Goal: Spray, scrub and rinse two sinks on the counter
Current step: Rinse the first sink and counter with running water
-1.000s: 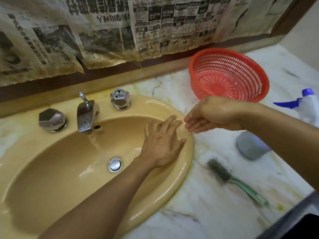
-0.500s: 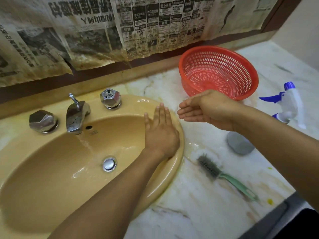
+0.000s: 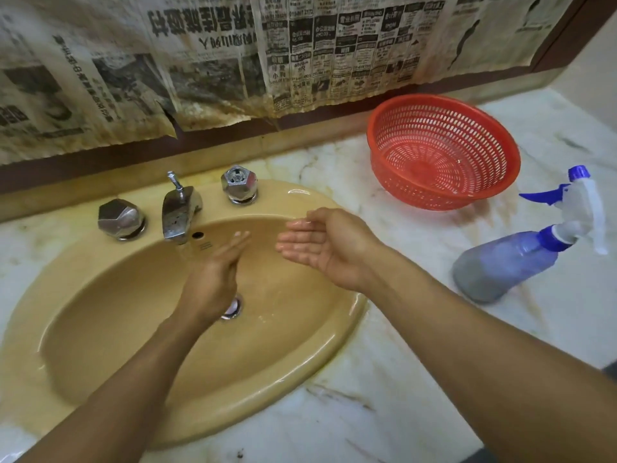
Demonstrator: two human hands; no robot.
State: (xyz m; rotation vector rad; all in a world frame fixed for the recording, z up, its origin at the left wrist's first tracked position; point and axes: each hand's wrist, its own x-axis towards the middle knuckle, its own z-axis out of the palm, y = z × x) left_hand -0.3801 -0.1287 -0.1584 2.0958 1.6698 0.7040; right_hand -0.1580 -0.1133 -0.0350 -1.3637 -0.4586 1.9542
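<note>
L hand [image 3: 213, 275] is off the sink's [image 3: 300, 396] right wall now, fingers straight, by the tap [image 3: 180, 212] stream. R hand [image 3: 329, 248] is cupped loose, palm up, holding nothing. Both are over the bowl, so prob. rinsing this sink. Spray bottle [image 3: 510, 262] lies on the counter to the right.

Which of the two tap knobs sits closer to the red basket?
The shiny knob right of the spout, toward the red basket; the duller knob sits on the spout's far side.
</note>
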